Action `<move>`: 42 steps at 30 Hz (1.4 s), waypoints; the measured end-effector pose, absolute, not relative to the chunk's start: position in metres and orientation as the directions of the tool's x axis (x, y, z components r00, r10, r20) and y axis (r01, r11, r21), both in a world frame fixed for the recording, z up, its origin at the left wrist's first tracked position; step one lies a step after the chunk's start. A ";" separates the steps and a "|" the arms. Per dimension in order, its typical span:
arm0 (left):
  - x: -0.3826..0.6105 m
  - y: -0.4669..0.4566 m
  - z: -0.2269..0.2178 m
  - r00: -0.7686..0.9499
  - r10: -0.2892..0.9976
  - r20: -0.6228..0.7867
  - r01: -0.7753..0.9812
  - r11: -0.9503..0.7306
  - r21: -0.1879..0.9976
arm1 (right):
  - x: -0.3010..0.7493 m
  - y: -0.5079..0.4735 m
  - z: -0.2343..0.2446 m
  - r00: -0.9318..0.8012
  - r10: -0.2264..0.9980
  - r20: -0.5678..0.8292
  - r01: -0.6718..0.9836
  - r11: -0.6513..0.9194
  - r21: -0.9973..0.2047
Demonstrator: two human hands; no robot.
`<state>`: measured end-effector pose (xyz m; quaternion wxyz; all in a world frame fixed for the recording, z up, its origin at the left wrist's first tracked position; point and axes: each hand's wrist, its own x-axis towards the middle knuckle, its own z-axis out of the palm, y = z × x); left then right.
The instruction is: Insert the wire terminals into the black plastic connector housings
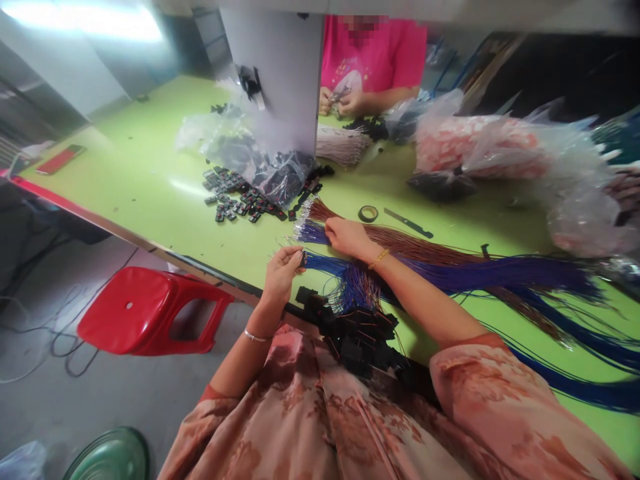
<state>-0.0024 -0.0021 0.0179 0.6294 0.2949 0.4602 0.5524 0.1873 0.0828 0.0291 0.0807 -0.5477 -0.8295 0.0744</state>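
My left hand (284, 272) is closed in a pinch around a small black connector (303, 259) near the table's front edge. Beside it, my right hand (346, 237) is curled down over the wire ends; whatever its fingertips hold is hidden. Under and beyond that hand lie long brown wires (420, 245) and blue-purple wires (480, 273), their bare silvery ends fanned out at the left. Below my hands, a bunch of blue wires (357, 287) leads to a cluster of black connectors (363, 337) at the table edge, against my clothing.
Loose black connectors (240, 200) lie in a pile beside a clear bag (285, 177). Black tape (368, 213) and a flat blade (407, 222) rest beyond the wires. A grey post (280, 80) rises mid-table; behind it, another person (373, 63) works. A red stool (133, 310) stands left.
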 end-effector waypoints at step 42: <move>0.006 0.007 0.014 0.140 0.941 -0.308 -0.625 0.325 0.710 | 0.161 0.023 0.045 -0.332 0.885 0.326 0.488 0.457 -0.744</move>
